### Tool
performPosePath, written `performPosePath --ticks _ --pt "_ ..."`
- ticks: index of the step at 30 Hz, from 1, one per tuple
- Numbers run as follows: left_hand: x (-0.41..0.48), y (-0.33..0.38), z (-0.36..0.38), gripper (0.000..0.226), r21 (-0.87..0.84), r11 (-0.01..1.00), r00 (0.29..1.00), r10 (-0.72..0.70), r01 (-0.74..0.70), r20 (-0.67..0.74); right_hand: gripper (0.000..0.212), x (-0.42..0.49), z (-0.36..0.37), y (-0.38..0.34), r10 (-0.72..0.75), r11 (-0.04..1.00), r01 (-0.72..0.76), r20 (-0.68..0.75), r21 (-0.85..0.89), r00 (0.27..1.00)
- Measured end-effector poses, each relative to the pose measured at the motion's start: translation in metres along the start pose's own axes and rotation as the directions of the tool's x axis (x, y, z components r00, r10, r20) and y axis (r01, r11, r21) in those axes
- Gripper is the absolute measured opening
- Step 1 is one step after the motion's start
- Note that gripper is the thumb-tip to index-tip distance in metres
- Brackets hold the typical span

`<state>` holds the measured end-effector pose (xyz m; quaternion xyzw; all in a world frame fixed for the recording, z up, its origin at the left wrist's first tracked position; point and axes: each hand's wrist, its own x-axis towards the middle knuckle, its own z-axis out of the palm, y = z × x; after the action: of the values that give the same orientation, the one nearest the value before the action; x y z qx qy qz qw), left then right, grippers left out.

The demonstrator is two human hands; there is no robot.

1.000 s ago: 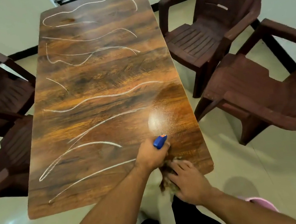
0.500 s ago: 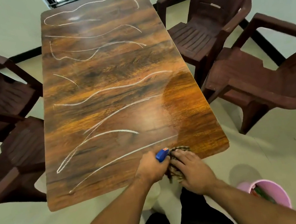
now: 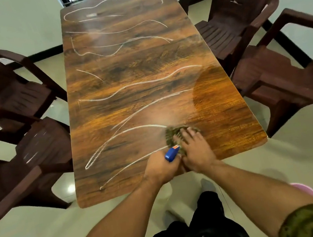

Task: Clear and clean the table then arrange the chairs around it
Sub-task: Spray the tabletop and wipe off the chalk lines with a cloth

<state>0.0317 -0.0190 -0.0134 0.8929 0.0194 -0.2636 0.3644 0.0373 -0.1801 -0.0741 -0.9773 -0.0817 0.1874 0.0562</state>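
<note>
- The left grip (image 3: 160, 167), low in the middle of the frame, is curled tight round the spray bottle (image 3: 172, 153). The blue nozzle points up the tabletop (image 3: 142, 63).
- The right grip (image 3: 197, 153), just beside it, presses the cloth (image 3: 169, 134) down with flat fingers and holds nothing.
- The two grips touch, so a wipe could bump the bottle and squirt by mistake.
- White lines (image 3: 136, 127) run all over (lots to clean), and a wet cloth may just smear them.
- The chairs (image 3: 220, 34) sit close, so spray might land on them.
</note>
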Motion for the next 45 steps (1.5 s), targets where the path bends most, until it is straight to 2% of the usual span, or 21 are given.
performPosePath --ticks 3,5,7,9,12,13,14,16,18,21,23,25,27,29,31,33,35,36,39,42,45 --pt "-0.002 -0.003 -0.006 0.032 -0.051 0.998 0.999 0.049 -0.049 0.006 0.058 -0.040 0.020 -0.011 -0.373 0.928 0.372 0.057 0.030 0.926" --pt "-0.005 -0.008 -0.010 0.030 -0.051 0.995 0.997 0.082 -0.081 0.002 0.061 -0.056 0.024 0.014 -0.431 0.902 0.428 0.083 0.047 0.899" --pt "-0.008 -0.016 -0.012 0.029 -0.064 0.995 0.997 0.077 -0.076 0.008 0.063 -0.064 0.022 0.046 -0.266 0.963 0.265 0.015 0.040 0.964" --pt "-0.015 -0.024 -0.015 0.026 -0.092 0.995 0.999 0.046 -0.044 0.020 0.062 -0.061 0.016 0.069 0.094 0.993 -0.091 -0.043 0.072 0.995" --pt "-0.025 -0.041 -0.019 0.026 -0.114 0.994 1.000 -0.005 0.005 -0.006 0.069 -0.035 0.001 0.050 0.631 0.753 -0.613 0.002 0.237 0.776" --pt "-0.028 -0.047 -0.021 0.031 -0.127 0.992 0.999 -0.024 0.021 -0.021 0.071 -0.024 -0.001 0.032 0.690 0.690 -0.676 0.046 0.260 0.722" --pt "-0.031 -0.054 -0.023 0.036 -0.143 0.989 0.998 -0.043 0.037 -0.039 0.072 -0.016 0.000 0.008 0.673 0.713 -0.661 0.036 0.234 0.739" --pt "-0.035 -0.064 -0.027 0.035 -0.178 0.982 0.995 -0.081 0.069 -0.061 0.071 -0.013 0.011 -0.045 0.450 0.889 -0.440 -0.068 0.125 0.891" --pt "-0.040 -0.066 -0.033 0.028 -0.185 0.980 0.992 -0.088 0.071 -0.089 0.070 -0.024 0.022 -0.090 0.028 0.999 -0.027 -0.027 0.040 0.999" --pt "-0.047 -0.073 -0.041 0.021 -0.142 0.989 0.991 -0.058 0.040 -0.123 0.064 -0.039 0.030 -0.097 -0.466 0.885 0.465 0.113 0.029 0.878" --pt "-0.050 -0.078 -0.045 0.023 -0.138 0.990 0.992 -0.042 0.025 -0.116 0.060 -0.036 0.030 -0.067 -0.527 0.849 0.527 0.078 0.020 0.846" --pt "-0.053 -0.085 -0.047 0.031 -0.151 0.988 0.992 -0.047 0.029 -0.116 0.062 -0.031 0.025 -0.035 -0.313 0.950 0.313 0.036 -0.009 0.949" --pt "-0.054 -0.095 -0.047 0.032 -0.147 0.989 0.990 -0.050 0.030 -0.132 0.065 -0.025 0.017 -0.017 0.119 0.992 -0.120 -0.037 -0.025 0.992" --pt "-0.055 -0.104 -0.050 0.029 -0.148 0.988 0.989 -0.071 0.052 -0.129 0.070 -0.010 0.005 -0.025 0.517 0.849 -0.511 -0.016 0.132 0.856" --pt "-0.056 -0.110 -0.055 0.029 -0.141 0.987 0.988 -0.098 0.081 -0.118 0.073 0.008 -0.005 -0.050 0.677 0.695 -0.675 0.091 0.249 0.730" --pt "-0.055 -0.115 -0.063 0.036 -0.095 0.989 0.984 -0.128 0.117 -0.121 0.072 0.020 -0.004 -0.081 0.600 0.781 -0.598 0.046 0.182 0.798" --pt "-0.052 -0.122 -0.072 0.042 -0.024 0.989 0.978 -0.148 0.146 -0.147 0.070 0.020 0.009 -0.116 0.237 0.971 -0.236 -0.049 0.025 0.970" --pt "-0.048 -0.127 -0.076 0.044 0.005 0.989 0.976 -0.144 0.147 -0.163 0.071 0.017 0.017 -0.133 -0.006 1.000 0.004 -0.045 -0.031 0.999" --pt "-0.039 -0.138 -0.094 0.043 0.025 0.988 0.974 -0.145 0.151 -0.173 0.070 -0.004 0.038 -0.157 -0.518 0.853 0.521 0.070 -0.033 0.853" --pt "-0.027 -0.150 -0.113 0.040 -0.030 0.990 0.979 -0.141 0.138 -0.150 0.064 -0.010 0.039 -0.133 -0.604 0.795 0.606 0.093 0.002 0.792" --pt "-0.015 -0.163 -0.129 0.038 -0.095 0.987 0.982 -0.138 0.127 -0.126 0.061 0.001 0.029 -0.095 -0.249 0.968 0.249 -0.019 0.022 0.968"
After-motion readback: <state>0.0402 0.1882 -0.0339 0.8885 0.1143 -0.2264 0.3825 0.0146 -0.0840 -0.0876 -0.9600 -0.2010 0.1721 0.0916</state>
